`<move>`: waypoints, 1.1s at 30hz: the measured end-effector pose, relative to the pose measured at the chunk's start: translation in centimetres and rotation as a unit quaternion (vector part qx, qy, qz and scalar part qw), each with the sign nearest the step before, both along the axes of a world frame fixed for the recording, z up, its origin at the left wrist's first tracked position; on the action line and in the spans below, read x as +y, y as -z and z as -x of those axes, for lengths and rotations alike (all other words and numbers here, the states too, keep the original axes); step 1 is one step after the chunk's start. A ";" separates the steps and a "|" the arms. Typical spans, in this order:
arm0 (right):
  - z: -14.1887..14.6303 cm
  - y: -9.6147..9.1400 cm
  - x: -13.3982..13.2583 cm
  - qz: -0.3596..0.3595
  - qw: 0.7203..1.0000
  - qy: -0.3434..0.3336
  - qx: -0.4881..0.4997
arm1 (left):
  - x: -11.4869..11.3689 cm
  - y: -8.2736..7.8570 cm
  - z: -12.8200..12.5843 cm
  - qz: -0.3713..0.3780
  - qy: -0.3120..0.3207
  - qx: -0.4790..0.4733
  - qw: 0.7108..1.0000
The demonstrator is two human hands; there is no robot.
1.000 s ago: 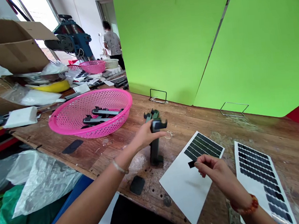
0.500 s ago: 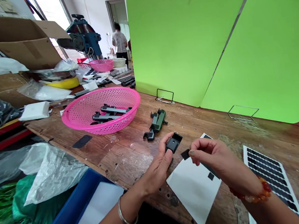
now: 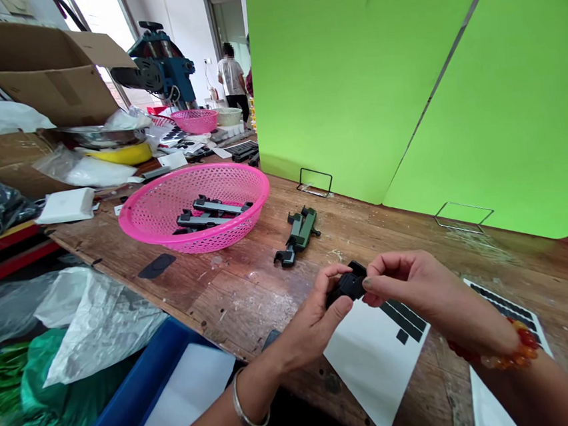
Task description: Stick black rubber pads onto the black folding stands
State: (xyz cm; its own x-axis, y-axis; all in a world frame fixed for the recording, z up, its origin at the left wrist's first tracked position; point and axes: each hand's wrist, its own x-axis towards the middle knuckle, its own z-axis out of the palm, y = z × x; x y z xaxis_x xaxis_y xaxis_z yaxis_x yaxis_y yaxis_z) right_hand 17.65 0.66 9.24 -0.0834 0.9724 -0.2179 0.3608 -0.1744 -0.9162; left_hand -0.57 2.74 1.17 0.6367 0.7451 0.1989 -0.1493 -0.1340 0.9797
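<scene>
- Cradling blocky black plastic part in curled left hand, seemingly for steadiness!
- Pinching tight at its right with right hand; can't tell on what.

A scuffed wooden workbench stretches across the middle of the frame, bearing a pink perforated basket left of centre and green-and-grey brackets at centre. A flat dark piece lies below the basket. A white sheet with black patches rests lower right of centre, a second sheet at lower right; green panels stand upright behind.
</scene>
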 end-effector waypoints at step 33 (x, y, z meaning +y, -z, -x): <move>0.0 0.0 -0.7 -0.018 0.997 0.031 -0.069 | -0.4 0.2 -0.8 -0.024 0.003 0.050 0.998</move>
